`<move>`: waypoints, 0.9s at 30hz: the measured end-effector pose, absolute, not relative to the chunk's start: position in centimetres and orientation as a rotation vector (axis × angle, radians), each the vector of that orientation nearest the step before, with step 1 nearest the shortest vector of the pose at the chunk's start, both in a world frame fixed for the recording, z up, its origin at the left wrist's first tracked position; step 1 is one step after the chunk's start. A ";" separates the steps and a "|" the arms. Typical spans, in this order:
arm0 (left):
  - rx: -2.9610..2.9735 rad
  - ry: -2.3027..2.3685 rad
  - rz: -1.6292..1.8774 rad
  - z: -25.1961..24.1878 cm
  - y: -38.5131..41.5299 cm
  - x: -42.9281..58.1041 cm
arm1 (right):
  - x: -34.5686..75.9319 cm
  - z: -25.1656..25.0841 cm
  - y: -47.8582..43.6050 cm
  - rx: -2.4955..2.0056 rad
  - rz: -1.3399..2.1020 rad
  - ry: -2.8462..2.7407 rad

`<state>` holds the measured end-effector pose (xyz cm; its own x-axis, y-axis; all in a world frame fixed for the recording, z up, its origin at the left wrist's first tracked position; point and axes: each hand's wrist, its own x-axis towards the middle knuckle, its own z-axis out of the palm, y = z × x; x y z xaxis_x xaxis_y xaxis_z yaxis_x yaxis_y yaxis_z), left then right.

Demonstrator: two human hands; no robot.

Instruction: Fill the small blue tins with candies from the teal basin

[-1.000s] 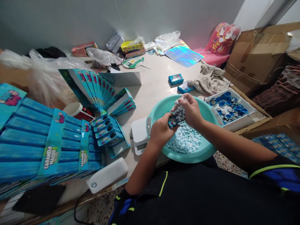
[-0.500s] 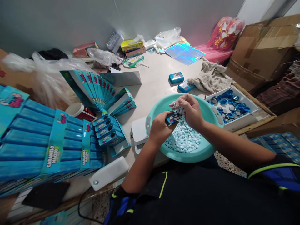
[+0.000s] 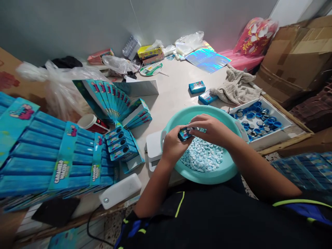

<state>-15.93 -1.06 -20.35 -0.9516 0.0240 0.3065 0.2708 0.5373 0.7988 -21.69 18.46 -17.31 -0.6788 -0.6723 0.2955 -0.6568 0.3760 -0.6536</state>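
My left hand (image 3: 173, 145) is closed around a small dark-blue printed candy box (image 3: 184, 134) above a turquoise basin (image 3: 207, 178). My right hand (image 3: 211, 128) is curled palm-down at the box's right end, its fingertips touching it. Some pale candies show beneath those fingers, and the palm is hidden. White and light-blue candies (image 3: 203, 155) lie heaped in the basin below both hands.
Left stand stacked blue cartons (image 3: 59, 148), small boxes in a display tray (image 3: 121, 147) and a paper cup (image 3: 90, 123). A white scale (image 3: 155, 145) touches the basin's left side. Right are a tray of blue caps (image 3: 255, 119), a cloth (image 3: 237, 86) and two blue boxes (image 3: 197, 87).
My right hand has turned palm-down and lowered over the box end. Fewer candies show between the hands. The box has shifted slightly left, and the view has moved a little.
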 end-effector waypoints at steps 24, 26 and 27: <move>-0.223 -2.497 -1.215 -20.9 -1.6 -16.3 | -22.3 -19.0 18.3 -0.649 -1.445 2.642; -0.223 -2.467 -1.249 -20.9 -1.5 -16.4 | -22.3 -18.9 18.4 -0.622 -1.421 2.704; -0.223 -2.452 -1.264 -21.0 -1.5 -16.5 | -22.3 -18.8 18.4 -0.601 -1.421 2.709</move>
<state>-16.45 -1.47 -20.99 -0.9183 -0.0290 0.3947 0.3047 0.5846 0.7519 -22.33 18.45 -18.85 -0.9254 -0.3461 0.1544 -0.3238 0.5103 -0.7967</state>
